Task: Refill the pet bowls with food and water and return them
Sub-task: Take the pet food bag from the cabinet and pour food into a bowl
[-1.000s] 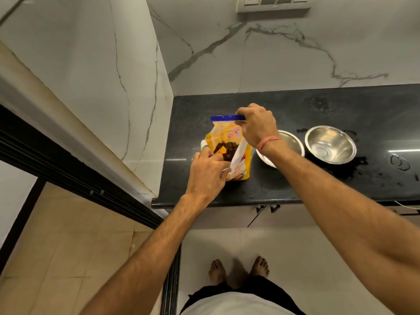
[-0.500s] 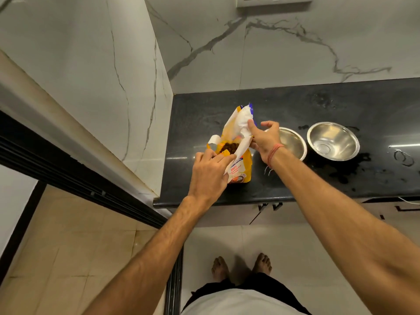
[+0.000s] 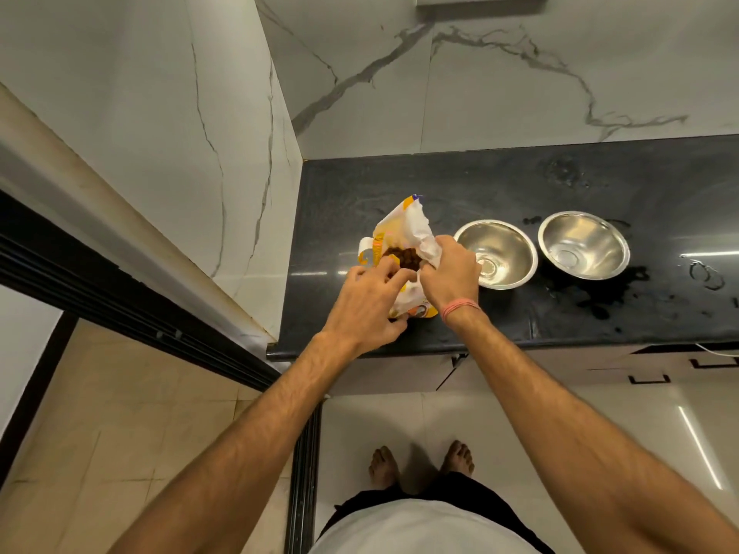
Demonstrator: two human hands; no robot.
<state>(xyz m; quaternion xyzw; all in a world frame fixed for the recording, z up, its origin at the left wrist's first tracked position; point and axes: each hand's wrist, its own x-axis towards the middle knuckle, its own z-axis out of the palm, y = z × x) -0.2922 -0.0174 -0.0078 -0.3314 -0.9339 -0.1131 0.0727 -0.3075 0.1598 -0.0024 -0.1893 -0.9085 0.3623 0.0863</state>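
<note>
A yellow and white pet food bag (image 3: 402, 229) stands open on the black counter (image 3: 520, 181) near its left end, with brown kibble showing inside. My left hand (image 3: 370, 301) grips the bag's near side, fingers at the mouth. My right hand (image 3: 450, 273), a pink thread on its wrist, pinches the bag's right edge and holds the mouth apart. Two empty steel bowls stand to the right: the nearer bowl (image 3: 500, 249) is just beside my right hand, the other bowl (image 3: 584, 243) further right.
Water spots and puddles (image 3: 600, 291) lie on the counter around and right of the bowls. A marble wall stands behind and to the left. A dark sliding-door track (image 3: 304, 453) runs along the floor at the left. My bare feet (image 3: 420, 463) are below the counter's edge.
The bag's blue top has been unfolded and its mouth spread wider. My right hand dropped from the top edge to the right side of the opening.
</note>
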